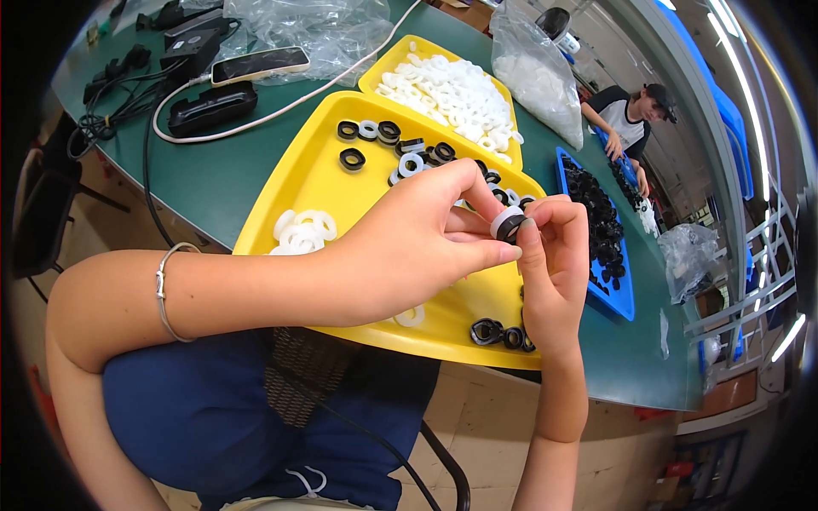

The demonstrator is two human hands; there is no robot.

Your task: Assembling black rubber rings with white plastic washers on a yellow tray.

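Over the large yellow tray (285,183), my two hands meet at a small ring pair. My left hand (409,234) pinches a white plastic ring (503,218) between thumb and fingers. A black ring (510,227) sits against it, gripped by the thumb and fingers of my right hand (554,281). How far one ring seats in the other is hard to tell. Behind my left hand lie several black and white rings (411,163), some paired. Loose white rings (302,232) are heaped by my left forearm, and black rings (487,331) lie near the tray's front edge.
A second yellow tray (372,78) beyond holds many white rings. At right stands a blue tray (629,294) of black parts. A clear bag (537,77), a phone (260,65) and cables surround the trays. Another person (626,115) works at the far right.
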